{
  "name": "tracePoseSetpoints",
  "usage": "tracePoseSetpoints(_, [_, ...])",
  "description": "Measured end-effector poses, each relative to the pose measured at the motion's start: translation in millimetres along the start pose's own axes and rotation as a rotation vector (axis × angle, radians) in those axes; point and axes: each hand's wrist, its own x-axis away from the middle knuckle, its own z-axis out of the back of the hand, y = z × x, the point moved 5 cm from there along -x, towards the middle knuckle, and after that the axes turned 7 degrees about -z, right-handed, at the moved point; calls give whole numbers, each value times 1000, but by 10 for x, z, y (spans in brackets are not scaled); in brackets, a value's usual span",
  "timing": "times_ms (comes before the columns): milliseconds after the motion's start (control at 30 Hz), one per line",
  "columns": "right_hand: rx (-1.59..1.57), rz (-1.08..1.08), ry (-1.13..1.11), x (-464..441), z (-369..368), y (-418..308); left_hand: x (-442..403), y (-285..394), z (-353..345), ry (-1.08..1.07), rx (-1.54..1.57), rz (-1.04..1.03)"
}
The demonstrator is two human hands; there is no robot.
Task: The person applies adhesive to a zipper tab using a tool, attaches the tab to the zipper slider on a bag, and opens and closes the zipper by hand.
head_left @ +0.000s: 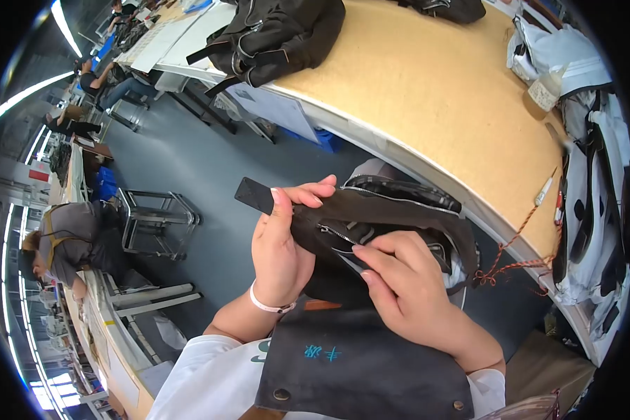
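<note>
A dark brown bag (392, 206) with several zippers lies across my lap, partly opened. My left hand (283, 234) grips its left end, thumb on top, beside a flat black tab (253, 195) that sticks out to the left. With thumb and forefinger pinched, my right hand (406, 283) holds the edge of a zipper (339, 234) on the bag's near side. Whether a zipper pull is between those fingertips is too small to tell. Below both hands a dark apron (364, 360) with teal characters covers my front.
Beyond the bag curves a tan worktable (399, 77) carrying a black bag (287, 35), a bottle (544, 91), a white-handled tool (546, 187) and orange cord (521, 262). White and black pieces (595, 210) are at right. A metal-framed cart (157, 220) and a co-worker (73, 238) are at left.
</note>
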Motion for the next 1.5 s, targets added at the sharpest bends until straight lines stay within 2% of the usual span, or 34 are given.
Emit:
tracePoseSetpoints(33, [21, 28, -27, 11, -34, -18, -1, -6, 24, 24, 1, 8])
tracePoseSetpoints(133, [96, -40, -22, 48, -186, 42, -9, -29, 106, 78, 4, 13])
tracePoseSetpoints(200, [209, -131, -100, 85, -239, 127, -3, -50, 131, 102, -1, 11])
tracePoseSetpoints(267, [299, -146, -120, 59, -283, 159, 19, -82, 155, 100, -143, -26])
tracePoseSetpoints(333, [317, -150, -136, 32, -307, 215, 45, -43, 134, 9, -376, -107])
tracePoseSetpoints(400, [341, -109, -150, 51, -353, 305, 81, -51, 96, -119, -415, -129])
tracePoseSetpoints(433, [232, -173, -197, 8, -379, 352, 88, -44, 83, -205, -455, -169])
tracePoseSetpoints(533, [52, -268, -415, -81, -437, 404, 134, -17, 54, -265, -469, -196])
tracePoseSetpoints(633, [-556, -618, -483, 52, -616, 831, 148, -9, 133, -236, -429, -214])
tracePoseSetpoints(667, [-977, -717, -399, 76, -647, 976, 157, -16, 149, -221, -412, -218])
tracePoseSetpoints(733, [-1557, -892, -388, -20, -588, 866, 212, -36, 141, -207, -404, -227])
tracePoseSetpoints(833, [-1557, -986, -470, 106, -767, 1000, 336, -60, 46, -252, -414, -249])
tracePoseSetpoints(867, [-1628, -1006, -442, 117, -782, 1013, 382, -39, 8, -293, -442, -261])
tracePoseSetpoints(933, [-1792, -1031, -228, -36, -677, 830, 432, -19, -14, -363, -455, -323])
tracePoseSetpoints(1000, [-1674, -993, -211, -143, -599, 745, 496, 25, -38, -393, -504, -402])
tracePoseSetpoints(1133, [-1324, -910, -285, -379, -506, 347, 685, 281, -177, -617, -744, -765])
tracePoseSetpoints(1167, [-1291, -1007, -416, -377, -521, 348, 712, 380, -270, -689, -848, -807])
tracePoseSetpoints(1200, [-1006, -1008, -468, -459, -437, 165, 756, 462, -342, -808, -946, -898])
tracePoseSetpoints(1267, [-712, -821, -672, -573, -490, 57, 844, 601, -458, -823, -921, -859])
tracePoseSetpoints(1300, [-675, -655, -747, -683, -504, -70, 824, 731, -562, -696, -995, -1021])
tracePoseSetpoints(1333, [-644, -487, -802, -784, -511, -200, 806, 798, -603, -646, -999, -1022])
tracePoseSetpoints(1400, [-679, -299, -923, -977, -571, -429, 784, 924, -634, -548, -1014, -1024])
tracePoseSetpoints(1467, [-623, -342, -1035, -1114, -563, -599, 753, 1005, -645, -462, -1079, -1024])
tracePoseSetpoints(1500, [-633, -296, -1005, -1150, -524, -747, 765, 1008, -609, -447, -984, -1069])
